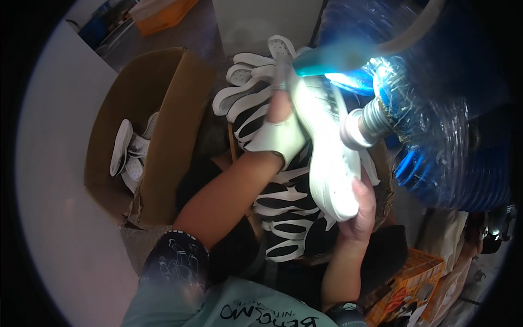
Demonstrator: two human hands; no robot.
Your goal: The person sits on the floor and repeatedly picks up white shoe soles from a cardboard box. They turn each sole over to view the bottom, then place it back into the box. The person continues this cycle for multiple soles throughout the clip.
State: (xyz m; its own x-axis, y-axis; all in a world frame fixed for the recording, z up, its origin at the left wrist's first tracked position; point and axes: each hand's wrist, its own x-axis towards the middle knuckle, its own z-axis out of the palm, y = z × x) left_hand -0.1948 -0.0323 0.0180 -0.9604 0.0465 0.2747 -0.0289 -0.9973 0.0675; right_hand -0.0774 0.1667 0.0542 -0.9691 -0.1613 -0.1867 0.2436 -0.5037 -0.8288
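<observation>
Lamp [316,62]: teal, lit. Shoe [326,155]: white, aloft over the pile's [287,203] right edge. Right hand [364,210]: thumb and fingers pinch its near end. Left hand [280,128]: gloved, beside far end; grip cannot be told. Best held steady, lit side unobstructed.

bluish light [351,83] glaring | shoe [326,141] overexposed | left hand [280,110] blurred | corners black

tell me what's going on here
A person holds a white shoe beside a bright light. The right hand grips its near end; the left hand, partly covered in white, is by its far end, too blurred to tell its grip. Other white footwear lies beneath, and more white pieces sit in a cardboard box.
</observation>
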